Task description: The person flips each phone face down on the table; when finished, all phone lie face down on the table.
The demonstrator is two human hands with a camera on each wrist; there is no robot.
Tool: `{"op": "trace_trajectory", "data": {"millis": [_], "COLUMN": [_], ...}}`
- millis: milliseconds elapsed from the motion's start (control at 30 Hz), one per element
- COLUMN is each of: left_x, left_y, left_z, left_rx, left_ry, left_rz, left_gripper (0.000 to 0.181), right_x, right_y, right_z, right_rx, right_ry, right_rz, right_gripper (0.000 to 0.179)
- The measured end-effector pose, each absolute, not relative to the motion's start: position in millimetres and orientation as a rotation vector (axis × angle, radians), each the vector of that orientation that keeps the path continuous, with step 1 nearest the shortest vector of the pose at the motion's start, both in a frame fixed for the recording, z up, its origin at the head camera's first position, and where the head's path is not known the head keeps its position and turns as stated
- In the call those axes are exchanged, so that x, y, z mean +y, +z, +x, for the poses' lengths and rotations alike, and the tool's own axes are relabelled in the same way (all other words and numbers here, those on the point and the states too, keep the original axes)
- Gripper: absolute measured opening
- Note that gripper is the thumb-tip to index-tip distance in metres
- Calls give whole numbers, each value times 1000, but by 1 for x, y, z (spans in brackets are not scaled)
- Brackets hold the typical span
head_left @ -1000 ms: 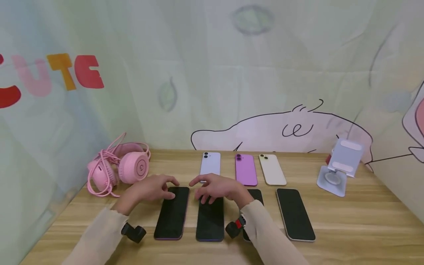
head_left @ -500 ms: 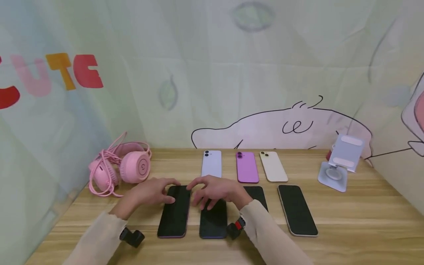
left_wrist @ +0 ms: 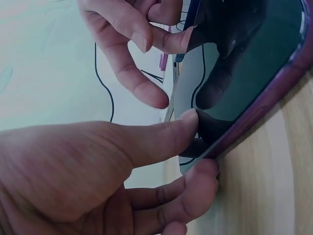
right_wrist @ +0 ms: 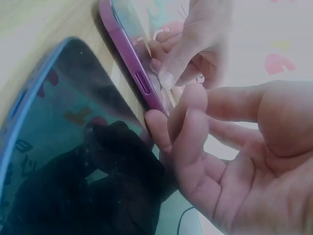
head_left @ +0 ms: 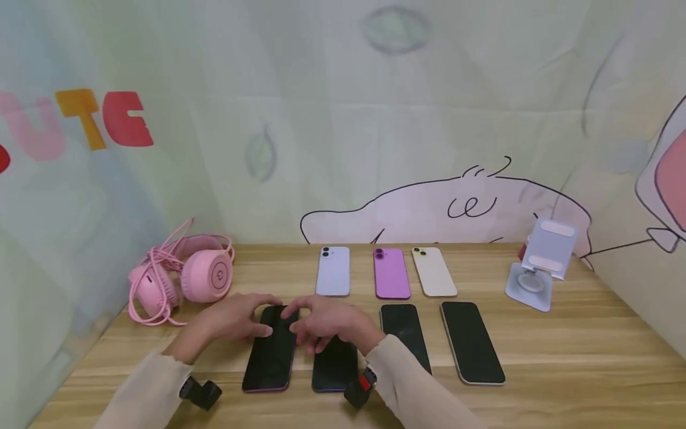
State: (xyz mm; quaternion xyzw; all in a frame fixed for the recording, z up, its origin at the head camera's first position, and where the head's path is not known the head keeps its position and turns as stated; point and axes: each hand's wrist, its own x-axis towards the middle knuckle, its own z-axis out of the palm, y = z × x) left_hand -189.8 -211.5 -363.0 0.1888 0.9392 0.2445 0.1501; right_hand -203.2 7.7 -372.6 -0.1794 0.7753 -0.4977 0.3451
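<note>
A smartphone with a purple edge [head_left: 269, 363] lies screen up on the table. My left hand [head_left: 233, 319] is at its far left corner; in the left wrist view the thumb presses on the dark screen and the index finger is at the edge below, pinching it. My right hand [head_left: 328, 322] reaches over from the right, its loosely bent fingers near that phone's right edge. Part of the right hand covers the upper end of a blue-edged smartphone [right_wrist: 73, 137], also screen up.
Two more smartphones, one dark [head_left: 405, 330] and one light-edged [head_left: 473, 342], lie to the right. Behind are light blue [head_left: 333, 271], purple [head_left: 391, 274] and cream [head_left: 435, 272] phones, backs up. Pink headphones [head_left: 206, 276] sit left; a phone stand [head_left: 543, 256] stands right.
My right hand has shifted left, its fingers now over the right side of the purple-edged phone. The left hand stays at that phone's corner. The head view has swung slightly.
</note>
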Motion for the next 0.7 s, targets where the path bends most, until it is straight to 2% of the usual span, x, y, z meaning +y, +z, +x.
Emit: {"op": "trace_trajectory", "data": {"millis": [467, 700], "left_x": [-211, -211], "left_y": [-364, -366], "left_z": [-186, -191], "left_rx": [2689, 2677], "left_ry": [743, 768], "left_rz": [492, 582], "left_gripper": [57, 51], "right_x": [4, 6], "right_y": [-374, -370], "right_z": [-204, -207], "right_rx": [2083, 2057], "right_ry": [-1326, -1406], "right_rz": [-491, -489], "right_gripper": [26, 31]}}
